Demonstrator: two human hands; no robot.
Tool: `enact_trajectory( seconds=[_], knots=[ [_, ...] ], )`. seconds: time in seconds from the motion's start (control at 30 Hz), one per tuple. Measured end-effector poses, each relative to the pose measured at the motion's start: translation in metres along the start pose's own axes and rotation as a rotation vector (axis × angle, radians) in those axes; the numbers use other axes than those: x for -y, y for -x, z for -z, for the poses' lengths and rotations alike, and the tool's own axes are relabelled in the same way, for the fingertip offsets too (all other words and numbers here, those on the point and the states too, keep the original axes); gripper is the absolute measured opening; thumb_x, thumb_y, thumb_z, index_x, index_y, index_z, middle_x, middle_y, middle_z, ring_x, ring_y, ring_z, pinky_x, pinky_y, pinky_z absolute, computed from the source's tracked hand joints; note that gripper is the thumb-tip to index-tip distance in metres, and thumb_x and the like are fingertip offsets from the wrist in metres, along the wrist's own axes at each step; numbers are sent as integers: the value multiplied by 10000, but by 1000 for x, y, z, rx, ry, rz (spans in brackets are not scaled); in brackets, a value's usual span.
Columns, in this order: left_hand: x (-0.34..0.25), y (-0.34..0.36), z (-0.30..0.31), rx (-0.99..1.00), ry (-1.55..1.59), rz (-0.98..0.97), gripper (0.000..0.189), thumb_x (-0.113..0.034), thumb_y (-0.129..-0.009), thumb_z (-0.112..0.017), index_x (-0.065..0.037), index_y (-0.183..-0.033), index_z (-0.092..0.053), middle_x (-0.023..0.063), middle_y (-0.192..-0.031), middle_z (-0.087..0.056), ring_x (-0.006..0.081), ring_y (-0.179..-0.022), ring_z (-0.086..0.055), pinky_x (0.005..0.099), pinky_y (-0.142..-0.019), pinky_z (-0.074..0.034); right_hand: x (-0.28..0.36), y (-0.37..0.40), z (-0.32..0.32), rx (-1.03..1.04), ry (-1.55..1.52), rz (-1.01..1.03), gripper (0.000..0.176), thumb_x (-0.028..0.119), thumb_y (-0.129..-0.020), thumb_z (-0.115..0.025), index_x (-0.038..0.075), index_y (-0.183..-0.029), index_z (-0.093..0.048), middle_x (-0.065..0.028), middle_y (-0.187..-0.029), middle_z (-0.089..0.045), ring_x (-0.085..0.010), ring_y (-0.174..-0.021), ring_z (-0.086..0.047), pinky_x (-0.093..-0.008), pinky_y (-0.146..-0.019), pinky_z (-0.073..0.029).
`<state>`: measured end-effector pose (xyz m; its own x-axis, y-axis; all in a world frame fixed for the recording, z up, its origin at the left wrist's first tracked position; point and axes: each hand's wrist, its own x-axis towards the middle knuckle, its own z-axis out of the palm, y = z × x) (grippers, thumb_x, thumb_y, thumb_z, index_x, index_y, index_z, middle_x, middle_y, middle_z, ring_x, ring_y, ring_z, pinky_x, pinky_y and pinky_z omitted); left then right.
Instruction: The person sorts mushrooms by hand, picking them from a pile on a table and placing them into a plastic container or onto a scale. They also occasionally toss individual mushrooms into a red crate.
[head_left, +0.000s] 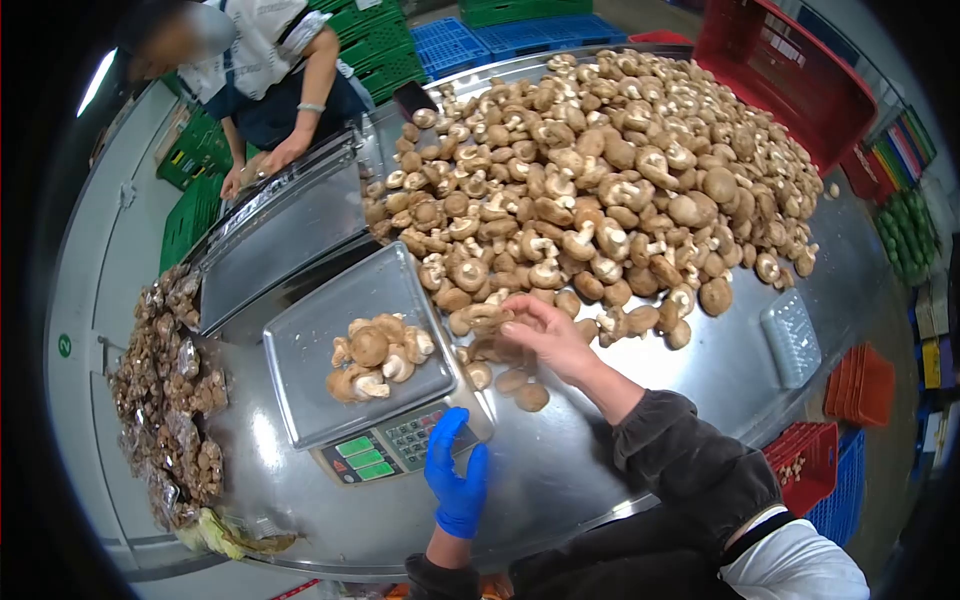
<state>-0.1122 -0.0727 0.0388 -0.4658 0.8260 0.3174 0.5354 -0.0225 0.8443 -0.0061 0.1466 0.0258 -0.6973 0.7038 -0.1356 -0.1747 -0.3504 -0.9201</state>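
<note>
Brown shiitake mushrooms lie in a big heap on the steel table. My right hand, bare, is at the heap's near edge with its fingers closed around a shiitake mushroom; the palm side is partly hidden and slightly blurred. A few loose mushrooms lie just below that hand. My left hand wears a blue glove and holds nothing, thumb and fingers apart, beside the keypad of a digital scale. On the scale's metal pan rests a small pile of mushrooms.
Bagged mushrooms are piled at the table's left end. Across the table a person works with both hands by a metal tray. A clear plastic tray lies at right, and a red crate stands behind the heap.
</note>
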Motion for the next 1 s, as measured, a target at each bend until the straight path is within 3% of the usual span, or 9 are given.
enact_trajectory(
  seconds=[0.03, 0.1, 0.23, 0.4, 0.6, 0.7, 0.83, 0.9, 1.0],
  knots=[
    [1, 8, -6, 3, 69, 117, 503, -17, -755, -659, -32, -1251, -574, 130, -1221, -602, 266, -1143, -566, 376, -969, -442, 4, 13, 3, -18, -1, 5, 286, 182, -959, -595, 33, -1190, -514, -97, -1174, -602, -223, -1049, -628, -354, -904, -518],
    [-5, 13, -18, 16, 140, 222, 484, -20, -763, -653, -35, -1241, -584, 123, -1209, -608, 246, -1107, -579, 364, -944, -451, 28, 40, -2, 73, -585, -149, 318, 204, -1006, -495, 23, -1264, -453, -158, -1181, -601, -294, -1117, -613, -381, -940, -517],
    [-34, 15, -34, 129, 118, 219, 482, -14, -789, -623, 3, -1265, -543, 116, -1224, -599, 224, -1114, -569, 345, -984, -432, 39, 70, 9, 101, -584, -167, 368, 255, -1035, -409, 1, -1300, -399, -246, -1260, -541, -346, -1049, -647, -425, -890, -549],
    [-55, 18, -52, 160, 153, 210, 453, -29, -811, -626, 1, -1256, -547, 115, -1218, -604, 223, -1097, -578, 348, -966, -445, 58, 108, 17, -41, -371, -26, 496, 232, -988, -529, -15, -1378, -345, -158, -1156, -589, -301, -992, -670, -371, -819, -567],
    [-61, 34, -84, 182, 285, 240, 421, -47, -821, -601, -23, -1241, -573, 102, -1196, -622, 219, -1075, -587, 349, -918, -459, 66, 153, 52, -218, -283, 58, 519, 260, -983, -547, 1, -1385, -346, -149, -1134, -590, -290, -931, -693, -344, -755, -576],
    [-68, 40, -108, 254, 276, 240, 385, -28, -870, -571, 7, -1253, -554, 120, -1214, -605, 226, -1110, -573, 355, -977, -430, 57, 190, 91, -397, -350, 20, 506, 279, -981, -553, 9, -1367, -367, -152, -1120, -592, -284, -922, -697, -334, -724, -579],
    [-60, 44, -129, 384, 334, 221, 403, 10, -851, -520, 21, -1252, -548, 132, -1230, -593, 237, -1145, -556, 366, -1008, -402, 48, 286, 165, -964, -350, 90, 419, 301, -993, -525, 17, -1288, -434, -156, -1114, -596, -279, -890, -701, -316, -707, -579],
    [-61, 44, -142, 455, 352, 231, 400, 11, -854, -516, 23, -1253, -548, 134, -1233, -590, 239, -1148, -553, 369, -1011, -400, 36, 355, 205, -1266, -296, 280, 365, 294, -996, -507, 24, -1237, -461, -153, -1097, -606, -270, -864, -701, -335, -676, -594],
    [-76, 42, -156, 504, 335, 246, 397, 11, -858, -513, 27, -1253, -547, 134, -1239, -586, 238, -1152, -548, 369, -1014, -396, 33, 466, 255, -1695, -243, 481, 337, 297, -971, -514, 51, -1197, -468, -155, -1075, -618, -257, -752, -708, -277, -552, -575]
  ],
)
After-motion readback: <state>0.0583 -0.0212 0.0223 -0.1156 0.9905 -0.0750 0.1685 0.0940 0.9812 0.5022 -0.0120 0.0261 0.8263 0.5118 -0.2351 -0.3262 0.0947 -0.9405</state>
